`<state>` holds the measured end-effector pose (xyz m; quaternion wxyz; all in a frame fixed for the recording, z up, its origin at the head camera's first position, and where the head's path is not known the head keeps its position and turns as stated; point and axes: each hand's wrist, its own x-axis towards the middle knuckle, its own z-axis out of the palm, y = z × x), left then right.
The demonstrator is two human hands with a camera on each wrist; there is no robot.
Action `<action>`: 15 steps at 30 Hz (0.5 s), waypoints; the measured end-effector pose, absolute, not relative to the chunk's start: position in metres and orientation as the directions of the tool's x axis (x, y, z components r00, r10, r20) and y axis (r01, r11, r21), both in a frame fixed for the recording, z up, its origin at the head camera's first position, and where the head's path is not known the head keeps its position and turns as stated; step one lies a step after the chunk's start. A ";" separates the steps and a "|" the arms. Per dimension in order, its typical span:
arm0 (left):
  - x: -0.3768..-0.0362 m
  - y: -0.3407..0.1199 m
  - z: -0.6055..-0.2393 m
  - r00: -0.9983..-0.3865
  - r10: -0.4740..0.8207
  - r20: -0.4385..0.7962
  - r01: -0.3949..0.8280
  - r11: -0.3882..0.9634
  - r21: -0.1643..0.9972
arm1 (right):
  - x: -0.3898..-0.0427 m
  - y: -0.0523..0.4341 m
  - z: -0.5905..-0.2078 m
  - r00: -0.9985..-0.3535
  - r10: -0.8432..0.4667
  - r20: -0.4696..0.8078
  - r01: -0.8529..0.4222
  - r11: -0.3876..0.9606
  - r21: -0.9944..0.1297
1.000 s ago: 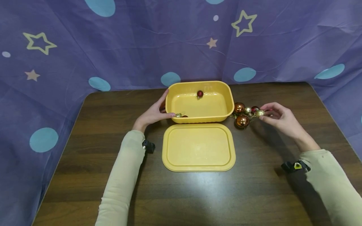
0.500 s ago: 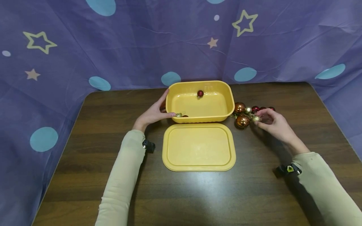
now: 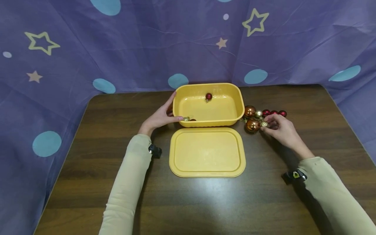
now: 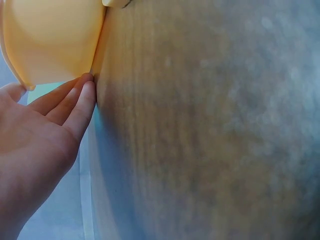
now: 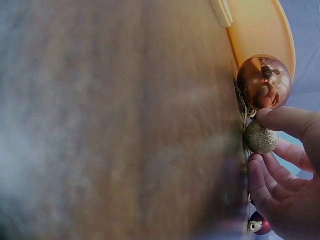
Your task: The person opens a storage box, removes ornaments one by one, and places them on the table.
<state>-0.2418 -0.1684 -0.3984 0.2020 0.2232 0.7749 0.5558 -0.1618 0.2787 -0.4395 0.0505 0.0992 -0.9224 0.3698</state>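
In the head view my left hand [image 3: 157, 120] lies at the left end of a yellow plastic box [image 3: 205, 124], thumb on the near rim. Its fingers lie straight against the outer wall in the left wrist view. My right hand [image 3: 282, 130] pinches a glittery gold bauble [image 5: 261, 137] low over the table, beside a copper bauble [image 5: 263, 82]. Behind it in the head view are another copper bauble [image 3: 250, 111], a pale gold bauble [image 3: 258, 114] and a row of red baubles [image 3: 266, 113]. One red bauble [image 3: 209, 96] lies inside the box.
The yellow lid [image 3: 207, 152] lies flat on the wooden table [image 3: 188, 202] in front of the box. A small gold bauble [image 3: 186, 119] and part of a brownish one show at the box's near left corner. A purple star-patterned cloth [image 3: 164, 42] hangs behind.
The right hand has moved left and slightly nearer with the glittery gold bauble, down beside the near copper bauble. The row of red baubles shows more fully. The left hand stays at the box.
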 end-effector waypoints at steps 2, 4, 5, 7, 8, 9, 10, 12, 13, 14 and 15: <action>-0.242 -0.168 -0.398 -0.821 0.567 -0.066 0.121 0.287 0.950 | -0.163 0.279 -0.440 -0.976 -0.145 0.162 -0.216 0.713 -0.666; -0.242 -0.168 -0.398 -0.823 0.563 -0.068 0.122 0.292 0.949 | -0.163 0.280 -0.439 -0.978 -0.144 0.148 -0.207 0.713 -0.670; -0.242 -0.168 -0.398 -0.823 0.564 -0.069 0.120 0.292 0.949 | -0.163 0.280 -0.439 -0.980 -0.147 0.137 -0.200 0.710 -0.675; -0.242 -0.168 -0.398 -0.822 0.565 -0.070 0.119 0.291 0.949 | -0.163 0.282 -0.438 -0.982 -0.153 0.109 -0.186 0.705 -0.684; -0.242 -0.168 -0.398 -0.821 0.566 -0.071 0.117 0.290 0.950 | -0.162 0.283 -0.437 -0.983 -0.158 0.096 -0.180 0.701 -0.690; -0.242 -0.168 -0.398 -0.821 0.567 -0.071 0.117 0.289 0.950 | -0.162 0.284 -0.436 -0.983 -0.165 0.082 -0.175 0.696 -0.696; -0.242 -0.168 -0.398 -0.821 0.567 -0.071 0.116 0.288 0.951 | -0.161 0.286 -0.435 -0.982 -0.173 0.070 -0.173 0.694 -0.699; -0.242 -0.167 -0.397 -0.822 0.565 -0.072 0.117 0.291 0.950 | -0.160 0.288 -0.433 -0.981 -0.188 0.055 -0.172 0.690 -0.703; -0.242 -0.168 -0.397 -0.823 0.563 -0.073 0.116 0.294 0.949 | -0.160 0.289 -0.433 -0.979 -0.196 0.051 -0.174 0.686 -0.707; -0.241 -0.168 -0.397 -0.824 0.562 -0.074 0.118 0.297 0.948 | -0.159 0.289 -0.432 -0.978 -0.202 0.049 -0.176 0.683 -0.709; -0.241 -0.168 -0.397 -0.825 0.561 -0.072 0.119 0.296 0.948 | -0.159 0.290 -0.432 -0.977 -0.207 0.047 -0.178 0.680 -0.711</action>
